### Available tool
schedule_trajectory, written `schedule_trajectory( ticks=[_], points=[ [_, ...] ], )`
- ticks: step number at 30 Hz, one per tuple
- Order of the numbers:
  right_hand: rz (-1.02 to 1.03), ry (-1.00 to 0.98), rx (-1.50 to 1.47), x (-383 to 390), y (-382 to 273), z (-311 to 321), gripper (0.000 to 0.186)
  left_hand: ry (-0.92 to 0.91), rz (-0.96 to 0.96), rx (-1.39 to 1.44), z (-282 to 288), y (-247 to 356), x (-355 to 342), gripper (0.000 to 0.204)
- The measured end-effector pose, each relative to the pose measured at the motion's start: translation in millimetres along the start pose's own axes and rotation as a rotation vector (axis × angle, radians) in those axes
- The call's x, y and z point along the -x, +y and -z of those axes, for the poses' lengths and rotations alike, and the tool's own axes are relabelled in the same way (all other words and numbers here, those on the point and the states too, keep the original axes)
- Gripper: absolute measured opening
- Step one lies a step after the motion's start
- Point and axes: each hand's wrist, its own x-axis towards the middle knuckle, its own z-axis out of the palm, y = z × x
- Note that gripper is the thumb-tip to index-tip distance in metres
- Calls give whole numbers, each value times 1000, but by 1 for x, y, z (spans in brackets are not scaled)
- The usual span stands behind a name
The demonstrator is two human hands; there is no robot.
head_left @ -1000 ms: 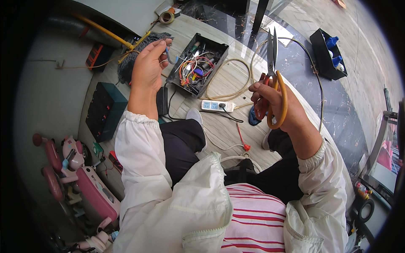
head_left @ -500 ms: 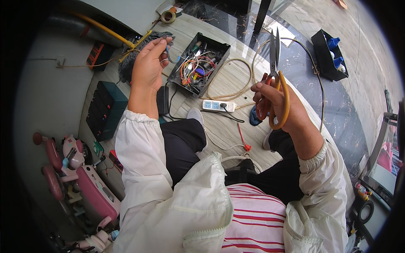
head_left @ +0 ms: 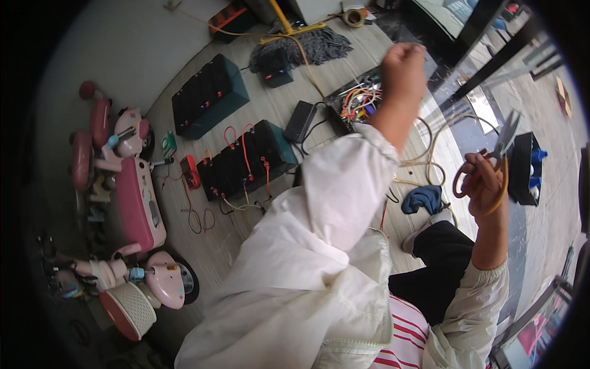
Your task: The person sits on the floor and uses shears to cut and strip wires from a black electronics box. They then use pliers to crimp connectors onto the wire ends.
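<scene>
My right hand (head_left: 488,187) grips a pair of scissors (head_left: 507,136) by its orange loop handles. The blades point up and away, slightly parted. A small red bit shows by the fingers; what it is I cannot make out. My left hand (head_left: 403,77) is raised at the far edge of a black toolbox (head_left: 337,117), fingers bunched together. Anything in them is hidden. Coloured wires (head_left: 359,101) lie tangled in the box, partly covered by my left forearm.
Wired black batteries (head_left: 246,160) stand on the floor at left, with a red multimeter (head_left: 191,172) beside them. More batteries (head_left: 209,95), a mop (head_left: 301,46) and a pink ride-on scooter (head_left: 138,203) are beyond. A blue cloth (head_left: 422,199) and coiled cable (head_left: 430,161) lie near my foot.
The view has swung left. My left hand has reached across to the right, over the toolbox; the blue-grey wire piece it held no longer shows. The scissors stay in my right hand.
</scene>
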Motion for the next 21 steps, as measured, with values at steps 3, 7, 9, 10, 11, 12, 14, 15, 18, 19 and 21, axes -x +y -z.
schedule_trajectory(
  ticks=[3,7,9,10,11,12,14,15,18,19,21],
  points=[
    [94,34,-100,-11,-2,-14,25,56,-107,127,-33,-30,18,11],
    [118,-101,-146,-48,28,50,30,137,-70,103,-61,-52,41,14],
    [66,-184,-102,-65,41,84,33,155,-39,115,-69,-55,41,14],
    [0,-160,-122,-77,48,108,37,190,-41,124,-75,-52,43,11],
    [-5,-93,-83,-84,50,106,37,167,7,117,-74,-48,43,11],
    [116,55,40,-82,43,79,36,123,64,119,-77,-46,45,10],
    [470,363,500,-83,15,-7,36,202,-5,104,-83,-50,39,11],
    [601,491,728,-91,-2,-50,35,228,-26,95,-83,-41,34,11],
    [727,769,1007,-88,-17,-110,36,220,-8,98,-77,-42,33,11],
    [729,735,995,-91,-17,-120,36,223,-10,100,-75,-40,31,11],
    [661,158,614,-104,-22,-121,40,225,-18,101,-71,-33,29,11]
  ],
)
